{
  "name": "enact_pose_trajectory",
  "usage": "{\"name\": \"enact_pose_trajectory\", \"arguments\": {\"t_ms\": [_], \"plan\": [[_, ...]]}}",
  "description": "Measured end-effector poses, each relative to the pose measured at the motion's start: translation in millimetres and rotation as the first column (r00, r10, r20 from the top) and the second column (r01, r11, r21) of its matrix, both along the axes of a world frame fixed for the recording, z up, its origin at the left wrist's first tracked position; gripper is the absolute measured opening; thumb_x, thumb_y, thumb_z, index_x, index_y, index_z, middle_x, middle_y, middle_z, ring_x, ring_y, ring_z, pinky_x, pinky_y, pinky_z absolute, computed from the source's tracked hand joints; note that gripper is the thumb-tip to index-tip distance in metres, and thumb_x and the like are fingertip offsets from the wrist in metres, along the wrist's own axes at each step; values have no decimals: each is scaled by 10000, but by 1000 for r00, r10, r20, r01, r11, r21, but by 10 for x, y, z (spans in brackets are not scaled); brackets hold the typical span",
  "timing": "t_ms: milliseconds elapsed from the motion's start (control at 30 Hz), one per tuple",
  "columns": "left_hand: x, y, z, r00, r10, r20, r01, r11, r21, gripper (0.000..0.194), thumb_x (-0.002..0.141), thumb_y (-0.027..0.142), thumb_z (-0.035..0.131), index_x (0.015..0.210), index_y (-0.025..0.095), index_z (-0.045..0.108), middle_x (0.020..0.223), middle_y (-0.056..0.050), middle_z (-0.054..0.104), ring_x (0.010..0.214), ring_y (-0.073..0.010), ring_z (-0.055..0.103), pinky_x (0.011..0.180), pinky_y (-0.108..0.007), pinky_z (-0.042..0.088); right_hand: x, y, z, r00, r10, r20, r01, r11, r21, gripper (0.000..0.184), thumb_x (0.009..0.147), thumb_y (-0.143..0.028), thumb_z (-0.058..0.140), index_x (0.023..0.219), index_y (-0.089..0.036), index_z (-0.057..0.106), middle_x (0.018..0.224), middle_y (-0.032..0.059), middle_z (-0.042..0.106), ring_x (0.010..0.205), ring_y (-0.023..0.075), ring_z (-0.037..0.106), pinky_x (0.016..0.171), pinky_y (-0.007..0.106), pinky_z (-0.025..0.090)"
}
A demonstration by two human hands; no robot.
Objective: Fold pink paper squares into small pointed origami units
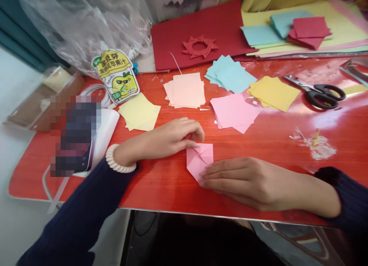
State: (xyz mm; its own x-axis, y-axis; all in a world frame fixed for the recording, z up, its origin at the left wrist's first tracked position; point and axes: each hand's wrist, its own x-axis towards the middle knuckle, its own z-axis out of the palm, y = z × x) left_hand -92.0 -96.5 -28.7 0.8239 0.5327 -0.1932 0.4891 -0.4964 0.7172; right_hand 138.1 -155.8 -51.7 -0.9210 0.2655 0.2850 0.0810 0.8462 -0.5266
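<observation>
A small pink folded paper (193, 161) with creased flaps and a pointed lower end lies on the red table. My left hand (179, 135) is at its upper left, fingers curled and thumb on the top edge. From the right, my right hand (247, 179) has its closely set fingertips on the lower right edge, covering part of that corner. Just beyond lie stacked pink paper squares (232, 110) and peach squares (189, 90). Pale yellow squares (140, 112) are beyond my left forearm.
Blue squares (228, 72), yellow squares (276, 92) and black-handled scissors (320, 96) lie farther back. A red paper ring (200, 47) rests on red card (169, 39). Paper scraps (320, 147) are at right. A drink pouch (117, 76) and blurred-out phone (86, 158) stand left.
</observation>
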Motion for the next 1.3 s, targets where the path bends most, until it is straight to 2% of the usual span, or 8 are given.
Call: {"name": "enact_pose_trajectory", "arguments": {"t_ms": [100, 267, 400, 700, 833, 933, 1067, 1300], "plan": [[-29, 26, -42, 997, -80, 8, 80, 996, -48, 53, 905, 169, 487, 944, 169, 522, 946, -20, 558, 874, -117, 498, 765, -229, 398, 0, 2, 10, 1000, -10, 7, 10, 1000, 19, 305, 953, -78, 380, 1177, -53, 586, 1131, 119, 671, 1104, 168, 599, 975, 298, 486], [1, 8, -90, 994, -112, -19, 113, 992, 61, 88, 901, 121, 464, 870, 157, 538, 905, -28, 535, 864, -126, 480, 780, -237, 395, -2, 14, -28, 996, -79, -38, 84, 988, 126, 266, 933, -82, 416, 1115, -71, 611, 1111, 126, 679, 1045, 193, 627, 904, 367, 526], [19, -29, -82, 995, -92, -35, 95, 990, 108, 104, 915, 138, 453, 863, 152, 542, 899, -26, 541, 854, -125, 488, 779, -238, 389, 7, 45, -58, 977, -210, -36, 212, 940, 267, 242, 901, -161, 544, 1109, -56, 610, 1120, 124, 677, 1052, 228, 621, 932, 402, 507], [36, -124, -80, 995, -2, -95, 21, 981, 194, 52, 911, 150, 475, 881, 138, 515, 891, -17, 540, 790, -110, 502, 702, -233, 382, 2, 15, -12, 983, -183, 15, 143, 814, 562, 251, 908, -31, 441, 1075, -7, 626, 1056, 147, 700, 968, 253, 667, 860, 402, 552], [32, -136, -54, 991, 17, -132, 13, 974, 225, 100, 933, 221, 456, 909, 141, 512, 910, -23, 545, 774, -120, 507, 690, -252, 382, 73, 65, -11, 987, -153, 42, 106, 830, 547, 241, 914, -60, 462, 1096, -29, 617, 1132, 143, 675, 1027, 253, 650, 889, 403, 549], [7, -110, -29, 988, -15, -155, 39, 988, 152, 128, 925, 250, 476, 971, 139, 520, 967, -41, 548, 824, -132, 525, 723, -256, 394, 110, 103, 20, 990, -121, 73, 68, 862, 502, 261, 924, -80, 455, 1142, -37, 592, 1175, 154, 653, 1090, 257, 623, 937, 421, 531], [-28, -67, -38, 991, -58, -118, 68, 994, 81, 144, 896, 249, 520, 1003, 154, 520, 1001, -41, 550, 875, -134, 535, 758, -248, 401, 101, 111, 77, 986, -139, 92, 77, 869, 489, 319, 943, -48, 356, 1184, -36, 565, 1172, 154, 653, 1095, 235, 625, 953, 405, 532], [-13, -50, -61, 988, -29, -153, 49, 990, 131, 153, 897, 298, 511, 973, 166, 518, 981, -36, 561, 823, -133, 533, 694, -250, 382, 73, 99, 76, 984, -153, 93, 94, 882, 462, 300, 942, -55, 370, 1148, -16, 585, 1150, 166, 662, 1091, 259, 625, 937, 423, 540]]}}
